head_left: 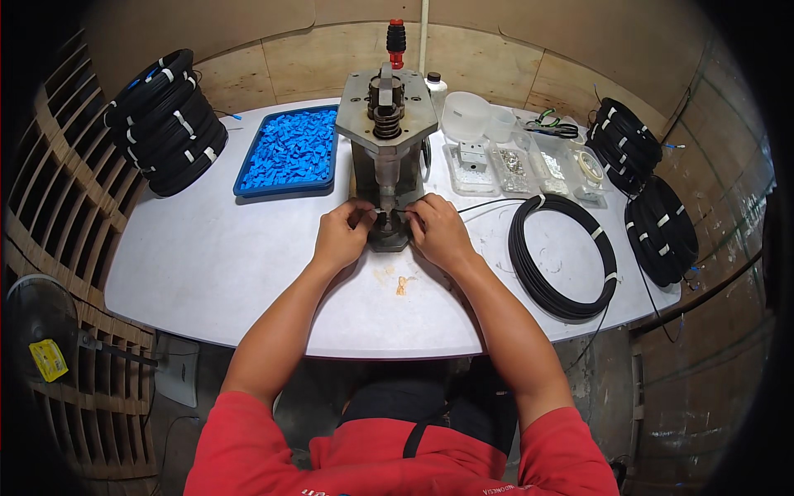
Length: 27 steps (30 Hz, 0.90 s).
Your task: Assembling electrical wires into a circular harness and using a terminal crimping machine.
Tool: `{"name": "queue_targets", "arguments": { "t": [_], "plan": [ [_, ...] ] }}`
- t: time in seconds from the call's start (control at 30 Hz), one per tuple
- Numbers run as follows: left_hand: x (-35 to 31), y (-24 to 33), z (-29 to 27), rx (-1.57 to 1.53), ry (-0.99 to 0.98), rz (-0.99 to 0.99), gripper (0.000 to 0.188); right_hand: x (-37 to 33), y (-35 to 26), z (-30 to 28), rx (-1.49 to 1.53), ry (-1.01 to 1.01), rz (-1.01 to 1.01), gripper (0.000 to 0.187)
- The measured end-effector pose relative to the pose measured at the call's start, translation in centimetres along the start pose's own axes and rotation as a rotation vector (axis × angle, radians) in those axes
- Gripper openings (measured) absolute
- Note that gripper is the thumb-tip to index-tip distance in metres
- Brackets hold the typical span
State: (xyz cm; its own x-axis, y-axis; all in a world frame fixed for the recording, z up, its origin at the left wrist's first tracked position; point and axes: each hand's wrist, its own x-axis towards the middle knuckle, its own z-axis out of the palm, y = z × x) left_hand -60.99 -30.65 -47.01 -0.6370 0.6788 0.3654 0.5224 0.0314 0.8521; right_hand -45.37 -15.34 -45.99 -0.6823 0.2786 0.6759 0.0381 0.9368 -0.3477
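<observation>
A grey metal hand press point(412, 122) with a spring and a red-and-black handle stands at the table's middle. Both hands meet at its base, one on each side of the die point(388, 221). My right hand point(440, 231) pinches a thin black cable point(490, 202), whose end reaches in toward the die. That cable runs right to a coil of black cable point(518, 240) lying flat on the table, bound with white tape. My left hand point(341, 236) is closed in a pinch at the die's left side; what its fingertips hold is too small to make out.
A blue tray point(240, 186) of small blue pieces sits left of the press. Taped black coils are stacked at far left point(178, 132) and right point(662, 231). Clear plastic boxes point(475, 183) of small parts and a tape roll point(589, 165) lie back right. A fan point(41, 322) stands lower left.
</observation>
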Motion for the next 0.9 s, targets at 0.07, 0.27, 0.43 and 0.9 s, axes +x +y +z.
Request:
{"name": "queue_targets", "arguments": {
  "t": [0.07,0.27,0.43,0.9],
  "plan": [
    [0.01,0.13,0.01,0.003,-0.004,-0.011,0.021,-0.04,0.05,-0.05,-0.005,-0.010,0.004,0.009],
    [-0.01,0.19,-0.06,0.007,-0.007,-0.018,0.022,-0.04,-0.04,-0.11,0.001,-0.020,0.017,0.010],
    [0.03,-0.22,0.10,-0.016,0.003,0.006,0.022,0.00,-0.05,-0.14,0.003,-0.012,0.012,0.009],
    [-0.07,0.57,0.02,0.029,-0.003,-0.019,0.024,-0.60,0.48,0.01,-0.007,-0.025,-0.001,0.012]
  ]
}}
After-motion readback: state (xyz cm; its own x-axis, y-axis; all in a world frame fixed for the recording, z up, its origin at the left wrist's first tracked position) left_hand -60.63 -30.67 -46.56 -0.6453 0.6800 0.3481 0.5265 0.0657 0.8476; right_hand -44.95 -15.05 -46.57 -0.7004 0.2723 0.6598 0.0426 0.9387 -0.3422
